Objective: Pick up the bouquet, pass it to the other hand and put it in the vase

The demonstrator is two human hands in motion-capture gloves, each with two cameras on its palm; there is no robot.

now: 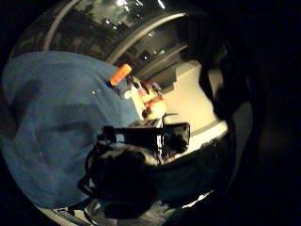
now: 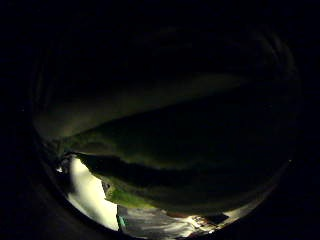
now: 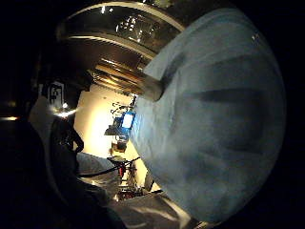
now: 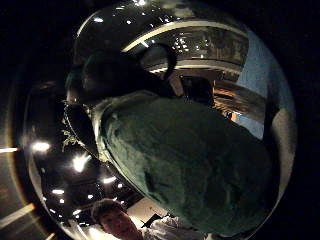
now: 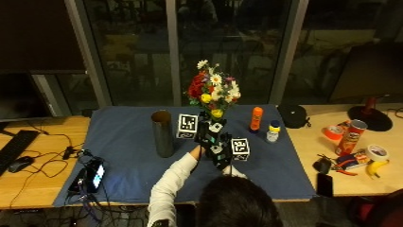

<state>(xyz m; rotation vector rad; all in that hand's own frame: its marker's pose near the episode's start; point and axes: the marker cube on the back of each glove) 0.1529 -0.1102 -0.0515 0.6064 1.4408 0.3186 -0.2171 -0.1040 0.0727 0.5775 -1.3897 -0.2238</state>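
Nearest the front edge of the blue cloth [image 5: 126, 156], close to its left corner, a small device with a lit screen [image 5: 94, 174] lies among cables. Above the middle of the cloth both of the person's gloved hands meet around the stems of the bouquet [image 5: 213, 92], which stands upright in the air, clear of the cloth. The left hand [image 5: 205, 135] sits higher on the stems and the right hand [image 5: 222, 152] just under it; both look wrapped around the stems, though the gloves blur together and I cannot tell exactly how each finger lies. The palm views are filled with green wrapping or stems pressed close to both palms. The flowers, red, white and yellow, rise above the hands. Just left of the hands the dark cylindrical vase [image 5: 162, 133] stands upright near the cloth's middle. Toward the right half of the far edge stand an orange tube [image 5: 256, 118] and a small bottle [image 5: 273, 132].
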